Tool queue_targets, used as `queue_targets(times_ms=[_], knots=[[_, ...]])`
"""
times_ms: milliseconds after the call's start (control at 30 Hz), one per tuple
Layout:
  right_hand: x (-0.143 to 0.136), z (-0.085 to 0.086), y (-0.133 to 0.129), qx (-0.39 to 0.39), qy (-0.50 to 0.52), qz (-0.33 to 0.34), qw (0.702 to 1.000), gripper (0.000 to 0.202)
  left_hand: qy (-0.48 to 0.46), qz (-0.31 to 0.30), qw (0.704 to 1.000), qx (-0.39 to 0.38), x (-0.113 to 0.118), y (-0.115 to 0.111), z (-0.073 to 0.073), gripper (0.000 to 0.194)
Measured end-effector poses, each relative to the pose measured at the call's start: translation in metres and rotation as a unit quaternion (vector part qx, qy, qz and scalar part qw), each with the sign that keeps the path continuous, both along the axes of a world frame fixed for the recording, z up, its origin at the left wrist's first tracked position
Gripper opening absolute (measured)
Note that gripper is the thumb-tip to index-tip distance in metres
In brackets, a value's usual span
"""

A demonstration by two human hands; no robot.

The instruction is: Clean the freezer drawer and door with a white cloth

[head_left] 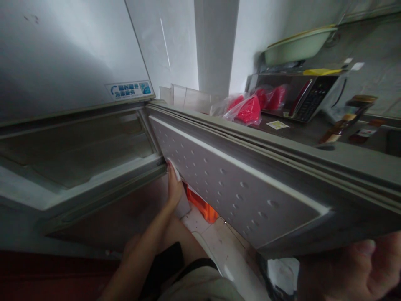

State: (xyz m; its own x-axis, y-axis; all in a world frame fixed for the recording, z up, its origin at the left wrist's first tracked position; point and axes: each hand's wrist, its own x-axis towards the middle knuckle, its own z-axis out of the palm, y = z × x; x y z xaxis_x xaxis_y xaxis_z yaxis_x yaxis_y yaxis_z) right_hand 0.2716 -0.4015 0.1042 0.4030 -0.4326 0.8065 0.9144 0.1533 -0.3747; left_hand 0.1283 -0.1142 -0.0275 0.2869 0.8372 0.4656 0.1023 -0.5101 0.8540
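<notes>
An open fridge door (213, 171), with a dimpled grey inner panel, stretches from the hinge at centre left to the lower right. My left hand (174, 184) reaches down to the hinge end of its lower edge. A small white cloth (176, 170) shows between that hand and the door; most of it is hidden. At the lower right, my right hand (369, 265) grips the free end of the door, its fingers bent and partly blurred. To the left lies the open fridge compartment (78, 146), below an upper door with a blue label (130, 90).
Behind the door, a counter holds a microwave (300, 96), red items in clear plastic (247, 109) and bottles (338, 127). A pale green basin (294, 48) sits above the microwave. Below are an orange crate (203, 207) on the tiled floor and a white bag (283, 274).
</notes>
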Motion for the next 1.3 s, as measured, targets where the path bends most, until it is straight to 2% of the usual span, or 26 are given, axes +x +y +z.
queue_targets(times_ms=[100, 200, 300, 400, 500, 533, 567, 633, 733, 800, 867, 967, 1067, 1167, 1300], knots=[[-0.003, 0.000, -0.002, 0.014, 0.014, 0.010, 1.000, 0.031, -0.004, 0.023, 1.000, -0.019, -0.001, 0.022, 0.018, 0.082], [0.000, -0.001, -0.002, 0.014, 0.021, 0.026, 0.999, 0.033, -0.002, 0.025, 0.999, -0.028, -0.001, 0.014, 0.024, 0.077], [0.006, 0.000, 0.000, 0.025, -0.022, 0.032, 0.999, 0.036, -0.003, 0.019, 0.999, -0.028, 0.003, -0.029, 0.017, 0.074], [0.008, 0.002, 0.003, 0.041, -0.046, 0.041, 0.997, 0.039, 0.014, 0.002, 1.000, -0.005, 0.006, -0.097, -0.006, 0.075], [0.003, 0.004, 0.003, 0.038, -0.014, 0.042, 0.998, 0.036, 0.110, -0.074, 0.983, 0.129, 0.005, -0.166, -0.037, 0.089], [0.001, 0.005, 0.003, 0.032, -0.006, 0.048, 0.998, 0.036, 0.133, -0.091, 0.967, 0.196, 0.004, -0.185, -0.047, 0.088], [-0.001, 0.005, 0.003, 0.023, 0.002, 0.049, 0.999, 0.036, 0.137, -0.111, 0.957, 0.230, 0.004, -0.201, -0.056, 0.086], [-0.004, 0.005, 0.002, 0.008, 0.007, 0.043, 0.999, 0.037, 0.134, -0.148, 0.923, 0.330, 0.005, -0.219, -0.066, 0.079], [-0.005, 0.004, 0.001, 0.002, 0.005, 0.048, 0.999, 0.033, 0.131, -0.168, 0.850, 0.482, 0.011, -0.222, -0.067, 0.057], [-0.004, 0.003, 0.000, 0.002, 0.013, 0.061, 0.998, 0.032, 0.144, -0.166, 0.827, 0.518, 0.014, -0.215, -0.060, 0.045], [-0.003, 0.001, -0.001, -0.009, 0.034, 0.060, 0.998, 0.032, 0.151, -0.167, 0.823, 0.522, 0.015, -0.208, -0.050, 0.038], [-0.005, -0.002, -0.004, -0.024, 0.048, 0.050, 0.997, 0.033, 0.136, -0.164, 0.827, 0.520, 0.015, -0.205, -0.035, 0.034], [-0.008, -0.003, -0.007, -0.038, 0.069, 0.057, 0.995, 0.034, 0.096, -0.155, 0.843, 0.506, 0.019, -0.210, -0.015, 0.035], [-0.011, -0.002, -0.007, -0.037, 0.085, 0.065, 0.994, 0.035, 0.054, -0.142, 0.860, 0.487, 0.026, -0.213, 0.019, 0.037], [-0.010, 0.002, -0.004, -0.034, 0.085, 0.066, 0.994, 0.035, 0.036, -0.136, 0.860, 0.490, 0.031, -0.211, 0.085, 0.038]])
